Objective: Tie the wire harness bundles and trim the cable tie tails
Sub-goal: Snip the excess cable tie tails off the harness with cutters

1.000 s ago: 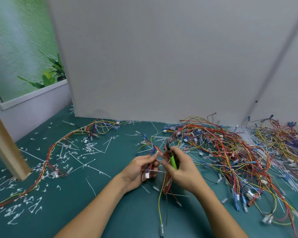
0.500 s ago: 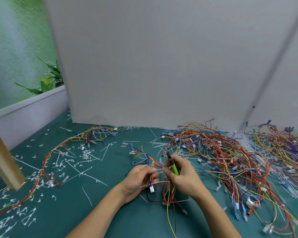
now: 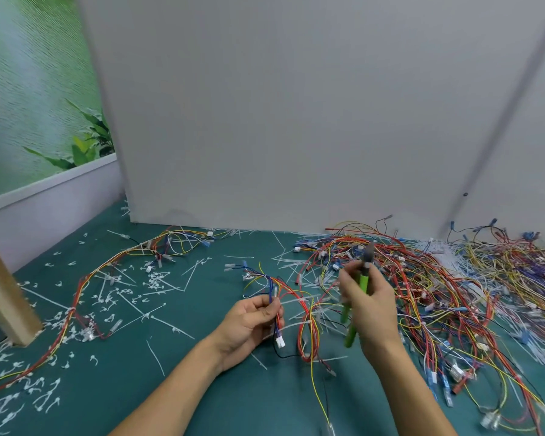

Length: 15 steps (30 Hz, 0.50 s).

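My left hand [image 3: 252, 322] pinches a small wire harness bundle [image 3: 291, 305] of red, blue and yellow wires, with a white connector [image 3: 280, 342] hanging below my fingers. White cable ties [image 3: 296, 301] stick out sideways from the bundle. My right hand [image 3: 370, 305] grips green-handled cutters [image 3: 357, 305], raised upright with the dark jaws pointing up, a little to the right of the bundle. The hand and cutters are blurred, so I cannot tell whether the jaws are apart.
A big tangle of coloured harnesses [image 3: 438, 287] covers the green mat's right side. A long tied harness [image 3: 85, 287] curves across the left, among several cut tie tails [image 3: 107, 297]. A wooden post [image 3: 4, 297] stands at left; a grey panel [image 3: 280, 121] walls the back.
My right hand has lifted the cutters up and to the right, away from the bundle. My left hand keeps its hold on the wires.
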Available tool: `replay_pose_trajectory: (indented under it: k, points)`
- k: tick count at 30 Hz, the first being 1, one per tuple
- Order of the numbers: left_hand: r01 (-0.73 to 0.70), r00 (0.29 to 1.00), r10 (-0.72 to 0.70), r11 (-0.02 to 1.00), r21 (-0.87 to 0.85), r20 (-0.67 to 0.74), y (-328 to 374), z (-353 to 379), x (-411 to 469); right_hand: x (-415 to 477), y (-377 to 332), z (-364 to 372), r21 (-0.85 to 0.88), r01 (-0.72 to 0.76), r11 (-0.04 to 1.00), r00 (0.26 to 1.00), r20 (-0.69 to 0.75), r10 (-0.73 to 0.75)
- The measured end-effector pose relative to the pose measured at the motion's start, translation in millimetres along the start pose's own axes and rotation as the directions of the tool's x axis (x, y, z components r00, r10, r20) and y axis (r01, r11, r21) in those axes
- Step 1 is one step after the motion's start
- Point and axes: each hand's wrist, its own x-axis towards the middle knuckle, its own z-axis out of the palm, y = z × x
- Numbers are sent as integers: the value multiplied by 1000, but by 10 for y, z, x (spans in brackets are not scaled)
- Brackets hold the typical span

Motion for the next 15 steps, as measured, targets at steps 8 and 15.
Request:
replay_pose_trajectory:
  k: [8,15]
  points:
    - [-72,989,51,985,-154,-137,-38,-4,74,-190,-248,131,735,-564,377,817,562,126]
    - [-195,938,123,960,-202,-324,-53,-52,108,-304,-113,258,22,-599,801,625,638,449]
